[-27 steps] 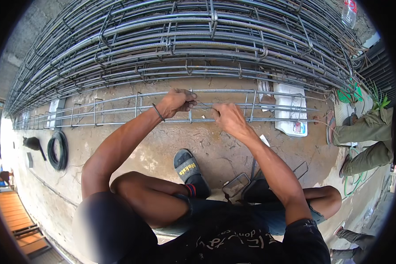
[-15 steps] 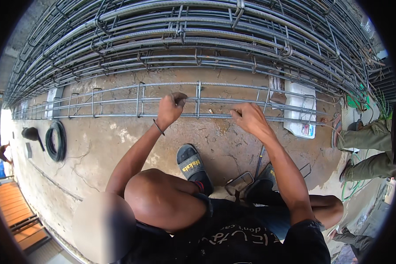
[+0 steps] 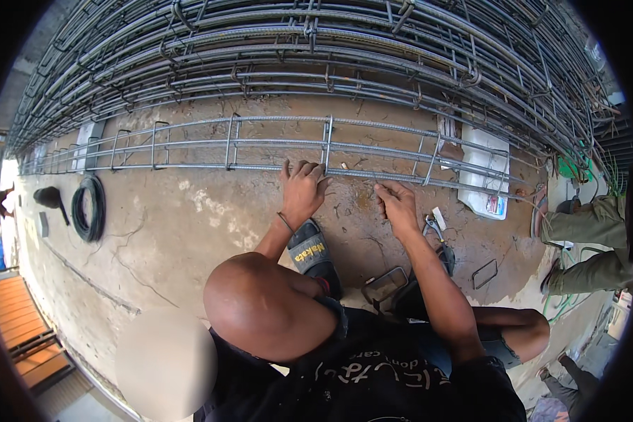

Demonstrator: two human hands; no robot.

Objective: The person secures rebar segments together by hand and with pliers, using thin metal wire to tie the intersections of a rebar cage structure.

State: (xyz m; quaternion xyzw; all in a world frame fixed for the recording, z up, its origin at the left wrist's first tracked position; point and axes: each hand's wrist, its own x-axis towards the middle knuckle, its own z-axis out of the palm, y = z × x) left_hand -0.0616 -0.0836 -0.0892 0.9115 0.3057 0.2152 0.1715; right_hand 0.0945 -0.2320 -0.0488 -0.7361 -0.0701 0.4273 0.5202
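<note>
A long, narrow rebar cage [image 3: 267, 167] of ribbed bars and square stirrups lies across in front of me. My left hand [image 3: 302, 190] is at its near bar, beside a stirrup [image 3: 328, 137], with the fingers curled over the bar and the thumb below. Just short of the same bar, to the right, is my right hand [image 3: 399, 209]. Its thumb and forefinger are pinched together; whatever they hold is too small to make out. Pincers [image 3: 435, 226] lie on the ground beside my right forearm.
A big stack of rebar cages [image 3: 274, 53] fills the far side. White blocks [image 3: 487, 172] sit under the cage. A coil of black wire [image 3: 88, 211] lies left, loose stirrups [image 3: 484, 274] near my feet. Another person's legs [image 3: 587, 221] stand at the right.
My left hand has come down from above the cage's middle bars to its near bar. My right hand has dropped slightly nearer to me. The pincers have come into view.
</note>
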